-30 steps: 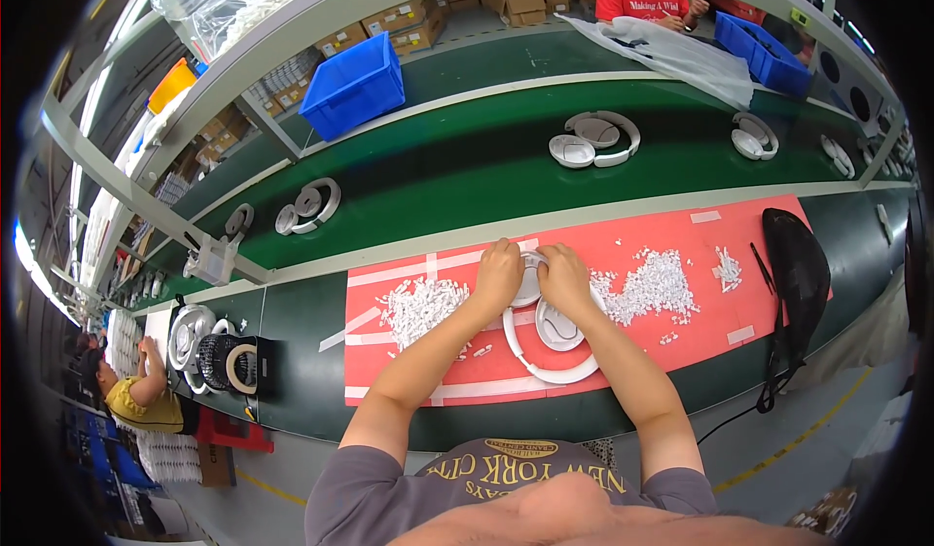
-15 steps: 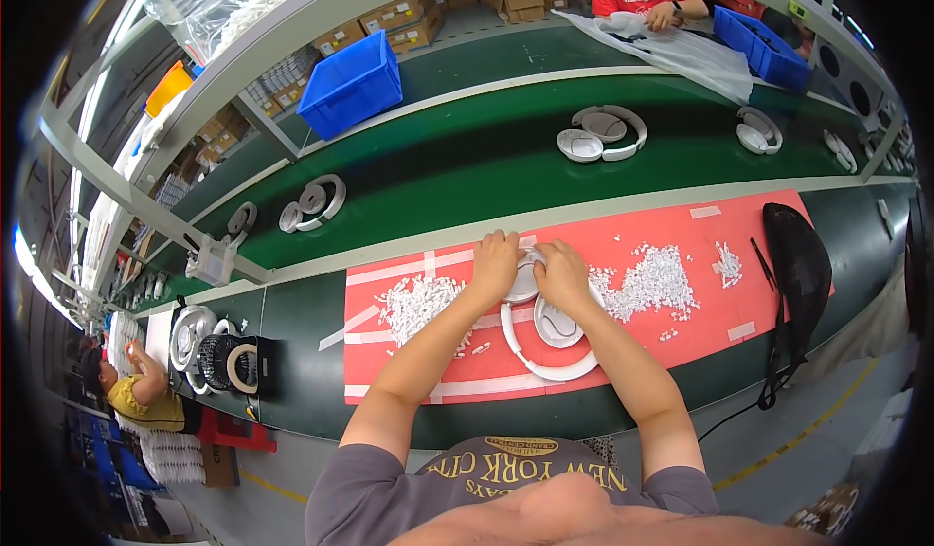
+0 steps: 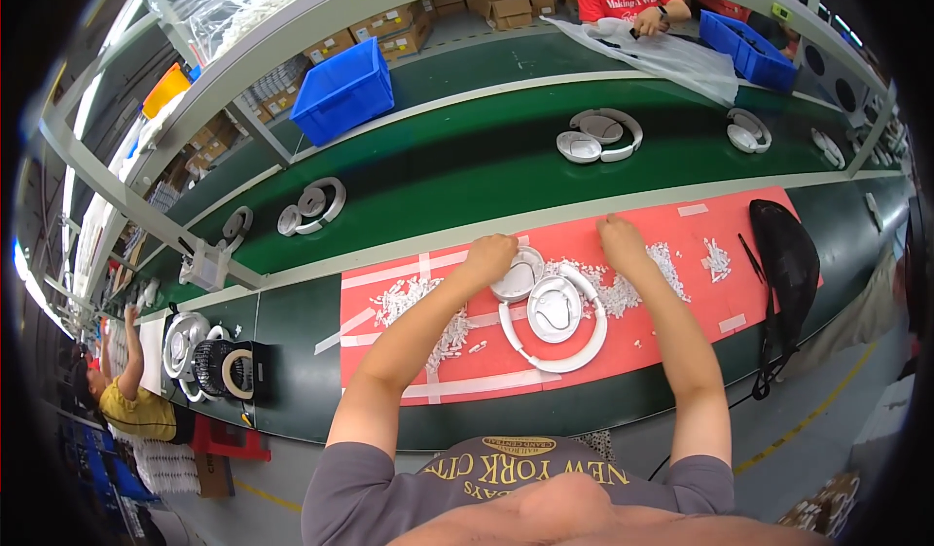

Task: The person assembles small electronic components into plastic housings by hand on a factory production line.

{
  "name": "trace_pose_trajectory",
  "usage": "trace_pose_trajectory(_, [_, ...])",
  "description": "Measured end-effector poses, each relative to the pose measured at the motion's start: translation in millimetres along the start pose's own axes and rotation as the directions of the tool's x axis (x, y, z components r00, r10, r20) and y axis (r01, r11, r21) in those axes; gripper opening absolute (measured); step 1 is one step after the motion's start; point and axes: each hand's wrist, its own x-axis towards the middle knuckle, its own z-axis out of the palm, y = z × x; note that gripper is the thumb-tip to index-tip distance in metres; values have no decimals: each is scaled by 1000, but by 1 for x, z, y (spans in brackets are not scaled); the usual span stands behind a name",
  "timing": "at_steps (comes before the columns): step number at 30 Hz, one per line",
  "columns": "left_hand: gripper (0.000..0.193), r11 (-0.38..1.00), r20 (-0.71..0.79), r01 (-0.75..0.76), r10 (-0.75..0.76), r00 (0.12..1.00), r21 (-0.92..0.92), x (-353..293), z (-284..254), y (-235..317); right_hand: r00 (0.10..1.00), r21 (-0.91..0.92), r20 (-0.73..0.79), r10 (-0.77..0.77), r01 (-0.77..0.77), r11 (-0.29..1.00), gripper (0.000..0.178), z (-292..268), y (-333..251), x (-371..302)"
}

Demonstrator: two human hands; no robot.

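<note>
A pair of white over-ear headphones [image 3: 556, 309] lies on the red mat [image 3: 671, 351], its headband curving towards me and its ear cups turned flat. My left hand [image 3: 493, 257] grips the farther ear cup by its left edge, fingers curled. To the right, my right hand [image 3: 623, 242] is beyond the ear cups, over the far side of a heap of small white plastic pieces [image 3: 623, 296]. Its fingers are bent together; whatever they may hold is hidden. Another heap of small white pieces [image 3: 404, 300] lies left of the headphones, partly behind my left forearm.
Beyond the mat, a green conveyor belt [image 3: 438, 166] carries several headphones [image 3: 601, 135]. A black pouch [image 3: 784, 259] lies at the mat's right end. More headphones [image 3: 185, 344] stand at left. A blue bin [image 3: 342, 91] sits across the belt. Co-workers [image 3: 146, 405] are at left and far right.
My right hand has left the headphones and moved right to the white pieces. My left hand remains at the far ear cup. The headphones have turned slightly.
</note>
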Motion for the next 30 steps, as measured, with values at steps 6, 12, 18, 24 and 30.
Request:
trace_pose_trajectory(6, [22, 989, 59, -78, 86, 995, -128, -24, -37, -29, 991, 359, 115, -75, 29, 933, 5, -7, 3, 5])
trace_pose_trajectory(12, [23, 896, 132, 10, 54, 990, -443, -77, -84, -47, 996, 500, 21, 85, -84, 862, 5, -33, -25, 11])
trace_pose_trajectory(18, [22, 684, 72, 117, -94, 993, -720, -106, -64, -59, 997, 820, 45, 57, -70, 568, 6, -116, -127, 30])
trace_pose_trajectory(24, [22, 443, -70, 99, -349, 934, -891, -107, -35, -26, 999, 502, 33, -41, 19, 865, 12, -74, -174, 26])
trace_pose_trajectory(30, [17, 519, -186, 98, -467, 864, -849, -107, -2, -38, 990, 411, -107, -95, 131, 902, 4, -10, -187, 29])
